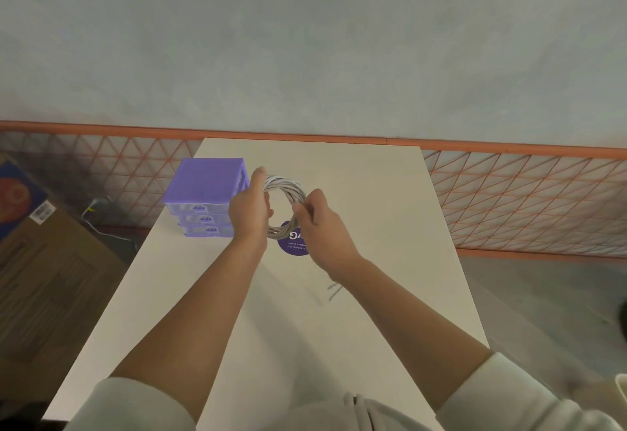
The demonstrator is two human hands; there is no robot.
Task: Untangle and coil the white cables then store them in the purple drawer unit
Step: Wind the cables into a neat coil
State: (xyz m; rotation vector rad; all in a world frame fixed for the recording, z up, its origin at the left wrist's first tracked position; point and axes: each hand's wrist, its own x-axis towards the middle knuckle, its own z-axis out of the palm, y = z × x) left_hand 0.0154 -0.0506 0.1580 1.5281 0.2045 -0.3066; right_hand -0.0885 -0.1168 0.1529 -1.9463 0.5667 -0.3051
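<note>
Pale sleeves nearest | my left hand [249,211] and right hand [317,218] both pinch the round white cable coil [283,205] above the cream bench [339,312] | coiling looks done | purple 3-drawer plastic unit [207,193] closed, storing remains

The purple sticker [292,246] is half hidden behind the cable coil [284,206]; its print is unreadable.

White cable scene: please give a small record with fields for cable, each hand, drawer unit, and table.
cable: white cable coil, wound in a ring, held above the table
left hand: left hand grips the coil's left side
right hand: right hand pinches its right side
drawer unit: purple drawer unit, three drawers, all shut
table: white table, purple round sticker
</note>
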